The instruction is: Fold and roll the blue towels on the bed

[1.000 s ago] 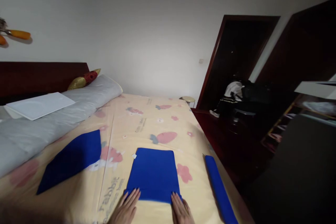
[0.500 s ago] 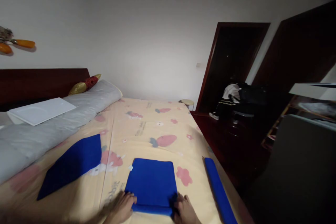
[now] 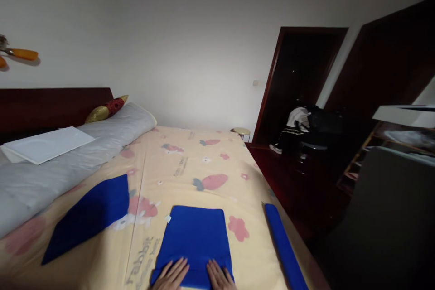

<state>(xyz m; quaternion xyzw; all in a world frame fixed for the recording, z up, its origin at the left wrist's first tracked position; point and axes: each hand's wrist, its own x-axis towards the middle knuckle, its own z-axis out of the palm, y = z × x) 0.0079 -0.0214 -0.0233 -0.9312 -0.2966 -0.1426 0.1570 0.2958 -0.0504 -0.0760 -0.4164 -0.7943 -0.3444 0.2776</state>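
Note:
A blue cloth with a small white tag at its upper left lies on the patterned bed sheet. My left hand rests flat on its near left part, fingers stretched out. On the near right part lies my right hand, also flat with fingers extended. Neither hand grips anything. A second blue cloth is spread at the left, and a long narrow blue roll lies along the right edge of the bed.
A grey bolster carries a white flat box and a red and gold pillow. Beyond the bed stand a round stool and a chair with clothes. A dark panel stands at the right.
Both hands have let go of the near corners and now lie flat on the cloth, closer together. The cloth's near edge sits slightly lower in view.

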